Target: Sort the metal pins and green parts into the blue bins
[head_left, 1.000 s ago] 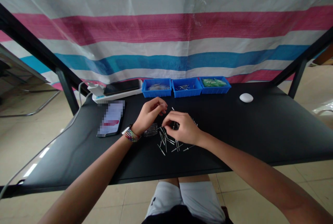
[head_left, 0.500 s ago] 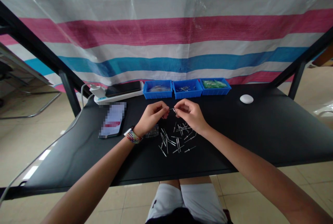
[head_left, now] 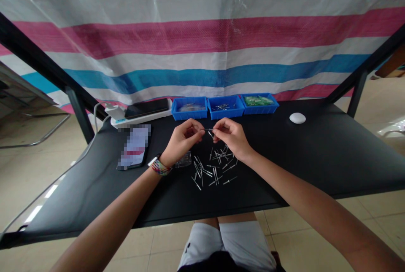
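Note:
My left hand (head_left: 189,135) and my right hand (head_left: 232,136) meet above the black table, fingertips pinched. Between them a thin metal blind rivet (head_left: 208,130) lies level, its left end in my left fingers and its right end in my right. A second short silver piece (head_left: 210,134) slants below the right fingertips; whether it is a separate rivet I cannot tell. Several loose blind rivets (head_left: 215,174) are scattered on the table beneath my hands. By my left wrist lies a small clear plastic bag (head_left: 184,160), partly covered by the hand.
Three blue bins stand in a row behind my hands: the left bin (head_left: 190,115) holds clear bags, the middle bin (head_left: 226,114) rivets, the right bin (head_left: 261,109) green packets. A phone (head_left: 136,147), a white power strip (head_left: 142,119) with a dark phone, and a white mouse (head_left: 297,118) lie around.
The rivet between my hands now lies more level and more of it shows between the fingertips. The whole view has shifted slightly; the loose rivets look the same.

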A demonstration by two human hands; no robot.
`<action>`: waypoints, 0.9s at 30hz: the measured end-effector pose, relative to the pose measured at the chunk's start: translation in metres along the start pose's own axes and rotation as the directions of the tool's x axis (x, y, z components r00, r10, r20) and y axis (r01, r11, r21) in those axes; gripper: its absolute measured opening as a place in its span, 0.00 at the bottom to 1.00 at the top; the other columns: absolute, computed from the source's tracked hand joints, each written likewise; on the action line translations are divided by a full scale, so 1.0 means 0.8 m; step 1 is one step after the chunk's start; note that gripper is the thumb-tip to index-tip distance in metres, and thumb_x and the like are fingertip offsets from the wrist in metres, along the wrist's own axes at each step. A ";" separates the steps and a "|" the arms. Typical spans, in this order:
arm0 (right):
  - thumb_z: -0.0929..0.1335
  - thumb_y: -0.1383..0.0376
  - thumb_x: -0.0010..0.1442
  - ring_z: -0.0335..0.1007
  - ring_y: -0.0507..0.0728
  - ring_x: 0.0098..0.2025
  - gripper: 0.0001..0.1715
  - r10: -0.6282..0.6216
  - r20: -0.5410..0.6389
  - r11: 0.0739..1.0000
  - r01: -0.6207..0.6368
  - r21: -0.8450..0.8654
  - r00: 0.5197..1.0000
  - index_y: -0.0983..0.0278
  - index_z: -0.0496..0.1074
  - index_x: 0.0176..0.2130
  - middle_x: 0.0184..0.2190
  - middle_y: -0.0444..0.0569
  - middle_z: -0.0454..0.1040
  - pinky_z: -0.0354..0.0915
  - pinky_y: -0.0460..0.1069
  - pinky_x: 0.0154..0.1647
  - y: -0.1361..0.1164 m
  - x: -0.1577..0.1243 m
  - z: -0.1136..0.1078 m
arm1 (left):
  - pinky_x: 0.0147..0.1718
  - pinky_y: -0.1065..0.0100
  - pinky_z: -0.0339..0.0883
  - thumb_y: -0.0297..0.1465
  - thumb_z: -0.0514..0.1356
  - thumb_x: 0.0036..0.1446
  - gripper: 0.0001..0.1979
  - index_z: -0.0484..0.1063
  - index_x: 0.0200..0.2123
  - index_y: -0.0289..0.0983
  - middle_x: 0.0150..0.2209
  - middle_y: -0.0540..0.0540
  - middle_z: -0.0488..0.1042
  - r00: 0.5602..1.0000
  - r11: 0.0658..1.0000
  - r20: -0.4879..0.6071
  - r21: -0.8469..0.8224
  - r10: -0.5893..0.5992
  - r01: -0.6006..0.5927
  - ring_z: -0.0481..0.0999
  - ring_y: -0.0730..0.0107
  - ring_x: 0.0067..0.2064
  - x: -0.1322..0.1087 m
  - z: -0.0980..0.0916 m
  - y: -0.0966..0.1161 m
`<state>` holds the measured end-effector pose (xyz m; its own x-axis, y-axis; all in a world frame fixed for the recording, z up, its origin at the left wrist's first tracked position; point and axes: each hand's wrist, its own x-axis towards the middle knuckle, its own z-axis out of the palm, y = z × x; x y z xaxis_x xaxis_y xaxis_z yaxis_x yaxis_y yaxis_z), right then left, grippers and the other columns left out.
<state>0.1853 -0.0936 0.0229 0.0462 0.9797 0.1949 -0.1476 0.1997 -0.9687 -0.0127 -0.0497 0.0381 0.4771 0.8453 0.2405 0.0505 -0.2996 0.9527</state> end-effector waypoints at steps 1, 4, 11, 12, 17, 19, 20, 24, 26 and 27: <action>0.77 0.58 0.56 0.75 0.52 0.27 0.13 -0.008 -0.004 1.000 0.008 -0.005 1.000 0.62 0.73 0.34 0.28 0.42 0.75 0.76 0.49 0.32 -0.001 0.000 0.000 | 0.31 0.70 0.71 0.41 0.69 0.62 0.13 0.74 0.38 0.37 0.30 0.50 0.74 1.000 1.000 0.005 -0.006 -0.012 0.012 0.76 0.71 0.31 0.000 0.000 0.000; 0.77 0.60 0.55 0.74 0.52 0.27 0.11 -0.027 -0.023 1.000 0.027 -0.001 0.999 0.62 0.74 0.33 0.27 0.41 0.75 0.74 0.49 0.31 -0.002 0.000 0.000 | 0.30 0.70 0.70 0.43 0.66 0.65 0.16 0.73 0.36 0.36 0.30 0.49 0.75 0.999 0.999 0.021 -0.016 -0.038 0.038 0.76 0.70 0.31 0.001 -0.002 -0.001; 0.77 0.63 0.54 0.74 0.52 0.27 0.09 -0.031 -0.027 0.999 0.031 -0.021 0.999 0.62 0.75 0.31 0.27 0.42 0.75 0.73 0.49 0.30 0.001 0.001 -0.001 | 0.31 0.69 0.69 0.44 0.64 0.66 0.17 0.73 0.34 0.36 0.29 0.48 0.75 0.999 0.999 0.031 -0.019 -0.036 0.037 0.75 0.69 0.31 0.000 -0.001 -0.004; 0.77 0.63 0.54 0.75 0.52 0.27 0.08 -0.029 -0.026 0.999 0.029 -0.015 0.999 0.62 0.75 0.32 0.28 0.42 0.75 0.73 0.49 0.30 0.001 0.001 -0.001 | 0.31 0.69 0.69 0.43 0.64 0.66 0.16 0.73 0.34 0.36 0.29 0.48 0.75 0.999 0.999 0.031 -0.019 -0.036 0.037 0.75 0.69 0.31 0.000 0.000 -0.004; 0.77 0.60 0.55 0.75 0.52 0.27 0.12 0.042 -0.016 0.998 -0.041 0.046 0.999 0.62 0.78 0.38 0.33 0.43 0.76 0.76 0.49 0.28 0.002 0.000 0.000 | 0.32 0.70 0.70 0.41 0.67 0.64 0.14 0.74 0.36 0.36 0.30 0.49 0.75 1.000 0.999 0.008 -0.027 -0.029 0.029 0.75 0.70 0.32 0.000 0.000 -0.005; 0.77 0.59 0.56 0.75 0.52 0.27 0.11 0.070 -0.009 0.996 -0.069 0.059 0.998 0.62 0.78 0.37 0.30 0.42 0.75 0.77 0.49 0.28 0.002 -0.001 0.001 | 0.32 0.70 0.70 0.40 0.68 0.63 0.13 0.74 0.36 0.35 0.30 0.49 0.75 1.000 1.000 0.002 -0.023 -0.017 0.017 0.75 0.70 0.32 0.000 0.000 -0.004; 0.77 0.59 0.56 0.75 0.52 0.27 0.11 0.077 -0.008 0.995 -0.076 0.064 0.997 0.62 0.77 0.36 0.29 0.42 0.75 0.78 0.49 0.28 0.002 -0.001 0.001 | 0.32 0.70 0.70 0.39 0.68 0.63 0.13 0.74 0.36 0.35 0.30 0.49 0.75 1.000 1.000 0.000 -0.019 -0.010 0.010 0.75 0.70 0.32 0.000 0.000 -0.004; 0.77 0.58 0.56 0.75 0.52 0.26 0.12 0.055 0.001 0.996 -0.055 0.070 0.998 0.62 0.76 0.35 0.27 0.42 0.75 0.78 0.49 0.28 0.004 -0.001 0.001 | 0.32 0.71 0.70 0.38 0.68 0.63 0.12 0.74 0.37 0.35 0.30 0.49 0.75 1.000 1.000 0.000 -0.017 -0.007 0.007 0.75 0.71 0.32 0.000 0.000 -0.002; 0.78 0.57 0.56 0.74 0.53 0.26 0.13 0.010 0.004 0.999 -0.010 0.052 1.000 0.62 0.76 0.35 0.26 0.42 0.75 0.77 0.49 0.28 0.004 0.003 -0.001 | 0.32 0.71 0.70 0.38 0.68 0.62 0.12 0.74 0.38 0.35 0.31 0.49 0.75 1.000 1.000 -0.001 -0.019 -0.012 0.012 0.75 0.71 0.32 0.000 0.000 -0.003; 0.78 0.57 0.56 0.74 0.53 0.26 0.13 -0.025 -0.007 0.999 0.026 0.033 1.000 0.62 0.76 0.34 0.26 0.42 0.75 0.76 0.49 0.28 0.003 0.006 -0.004 | 0.32 0.71 0.70 0.38 0.68 0.63 0.11 0.74 0.38 0.35 0.31 0.49 0.75 1.000 1.000 -0.001 -0.021 -0.018 0.018 0.76 0.71 0.32 0.000 0.000 -0.003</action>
<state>0.1884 -0.0883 0.0207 0.0570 0.9742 0.2184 -0.1787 0.2252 -0.9578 -0.0128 -0.0488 0.0358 0.4749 0.8511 0.2237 0.0406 -0.2751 0.9605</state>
